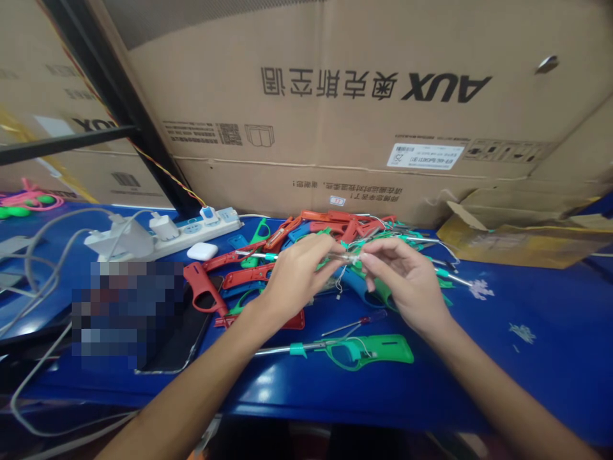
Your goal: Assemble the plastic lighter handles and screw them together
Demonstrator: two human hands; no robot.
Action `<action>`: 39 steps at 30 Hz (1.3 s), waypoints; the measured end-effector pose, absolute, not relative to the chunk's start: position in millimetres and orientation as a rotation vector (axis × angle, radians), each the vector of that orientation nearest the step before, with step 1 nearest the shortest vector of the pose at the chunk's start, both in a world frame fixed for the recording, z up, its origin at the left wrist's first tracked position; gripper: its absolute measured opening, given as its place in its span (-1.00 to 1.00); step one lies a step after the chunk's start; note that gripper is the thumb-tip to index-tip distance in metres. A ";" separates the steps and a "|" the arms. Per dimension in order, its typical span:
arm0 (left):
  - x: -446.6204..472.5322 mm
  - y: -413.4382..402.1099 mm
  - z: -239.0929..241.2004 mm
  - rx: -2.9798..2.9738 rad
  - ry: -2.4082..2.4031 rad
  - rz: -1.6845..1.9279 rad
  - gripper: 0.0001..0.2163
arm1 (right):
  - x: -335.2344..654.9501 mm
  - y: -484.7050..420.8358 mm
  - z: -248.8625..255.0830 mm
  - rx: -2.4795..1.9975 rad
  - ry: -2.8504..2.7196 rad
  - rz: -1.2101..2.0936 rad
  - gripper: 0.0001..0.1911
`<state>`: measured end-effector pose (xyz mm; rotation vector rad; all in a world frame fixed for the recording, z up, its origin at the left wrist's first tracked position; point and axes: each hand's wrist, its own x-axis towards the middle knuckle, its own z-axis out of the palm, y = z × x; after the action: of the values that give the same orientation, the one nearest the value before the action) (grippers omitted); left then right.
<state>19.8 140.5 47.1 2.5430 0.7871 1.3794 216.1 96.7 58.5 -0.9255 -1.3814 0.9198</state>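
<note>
My left hand (306,268) and my right hand (407,281) meet above a heap of plastic parts, both pinching. Between their fingertips is a small metallic part (352,257) with a thin white wire hanging under it; its exact kind is partly hidden by my fingers. Below my hands lies a green lighter half-shell (395,349) with a metal tube and a teal collar (297,349). Just behind it is a screwdriver (368,318) with a clear reddish handle. Red lighter shells (204,287) lie left of my left hand, and blue and green ones lie under my hands.
A white power strip (225,222) with plugs and cables stands at the back left, near a white earphone case (202,251). Small pale pieces (522,332) lie at right. An open cardboard box (517,246) and a large carton (335,128) stand behind the blue table (479,396).
</note>
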 end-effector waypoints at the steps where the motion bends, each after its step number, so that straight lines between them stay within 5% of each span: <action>1: 19.8 140.5 46.7 2.545 0.783 1.379 -0.94 | 215.8 96.6 58.2 -0.924 -1.379 0.919 -0.90; 39: 26.1 141.1 43.6 2.667 0.892 1.510 -0.93 | 217.7 106.6 53.6 -0.956 -1.362 0.903 -0.77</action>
<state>26.1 141.1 43.6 2.6666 0.8915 1.5098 217.7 106.6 53.6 -0.9563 -1.3624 0.9034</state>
